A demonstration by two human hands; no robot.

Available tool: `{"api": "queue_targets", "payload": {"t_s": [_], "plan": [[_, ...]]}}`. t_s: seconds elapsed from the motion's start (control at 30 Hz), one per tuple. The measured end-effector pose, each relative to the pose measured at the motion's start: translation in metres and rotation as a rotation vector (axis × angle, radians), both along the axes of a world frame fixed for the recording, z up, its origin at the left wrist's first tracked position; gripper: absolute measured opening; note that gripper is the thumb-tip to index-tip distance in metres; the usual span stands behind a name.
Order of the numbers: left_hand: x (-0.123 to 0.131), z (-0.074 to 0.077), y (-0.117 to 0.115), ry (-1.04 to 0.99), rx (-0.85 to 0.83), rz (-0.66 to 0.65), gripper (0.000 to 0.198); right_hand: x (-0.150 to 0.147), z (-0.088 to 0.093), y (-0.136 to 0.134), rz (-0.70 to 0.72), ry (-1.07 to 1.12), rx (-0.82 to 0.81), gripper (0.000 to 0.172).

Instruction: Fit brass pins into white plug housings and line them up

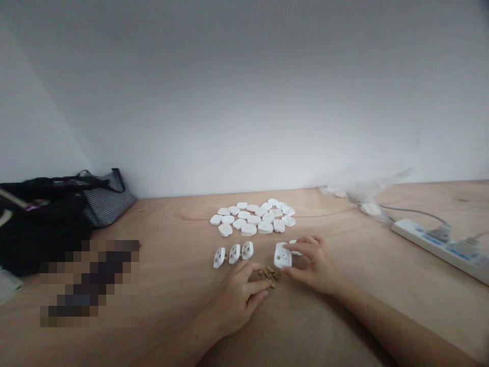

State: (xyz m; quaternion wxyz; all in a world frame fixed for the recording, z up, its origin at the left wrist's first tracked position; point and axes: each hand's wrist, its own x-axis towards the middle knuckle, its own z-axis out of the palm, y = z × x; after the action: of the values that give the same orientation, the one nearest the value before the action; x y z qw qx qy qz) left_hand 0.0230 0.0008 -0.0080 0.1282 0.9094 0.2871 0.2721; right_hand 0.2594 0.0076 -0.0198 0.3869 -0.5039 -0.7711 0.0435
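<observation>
My right hand (315, 267) grips a white plastic plug housing (281, 256) by its edge, thumb below and fingers above. The inner side of the housing faces me and shows small holes. Part of another white piece (294, 247) shows behind those fingers. My left hand (246, 290) is at a small pile of brass pins (269, 273), its index fingertip touching them and its fingers apart. Whether a pin is between its fingertips is hard to make out. Just beyond this hand, three white housings with brass pins (234, 254) stand in a row on edge.
Several white plastic pieces (253, 219) lie grouped farther back on the wooden table (171, 285). A white power strip (439, 247) with plugs and clear plastic wrap (367, 199) are at right. A black bag (46, 224) and a striped bag (107, 199) sit at left, near a blurred-out dark item (89, 283).
</observation>
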Motion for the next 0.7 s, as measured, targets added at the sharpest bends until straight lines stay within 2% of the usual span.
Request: {"api": "queue_targets", "payload": {"t_s": [0.13, 0.37, 0.57, 0.7], "plan": [[-0.0034, -0.0008, 0.0016, -0.019, -0.002, -0.001, 0.017, -0.0017, -0.0004, -0.001, 0.011, -0.025, 0.009, 0.038], [-0.0054, -0.0033, 0.0031, -0.024, -0.077, 0.156, 0.005, -0.0039, -0.0009, -0.0029, 0.053, -0.042, 0.003, 0.038], [-0.0016, -0.003, 0.0038, -0.048, -0.071, 0.178, 0.012, -0.0055, 0.0002, -0.0044, 0.08, -0.043, -0.016, 0.038], [-0.0021, -0.0013, 0.0035, -0.079, -0.003, 0.183, 0.014, -0.007, 0.003, -0.0066, 0.112, -0.037, -0.027, 0.036]]}}
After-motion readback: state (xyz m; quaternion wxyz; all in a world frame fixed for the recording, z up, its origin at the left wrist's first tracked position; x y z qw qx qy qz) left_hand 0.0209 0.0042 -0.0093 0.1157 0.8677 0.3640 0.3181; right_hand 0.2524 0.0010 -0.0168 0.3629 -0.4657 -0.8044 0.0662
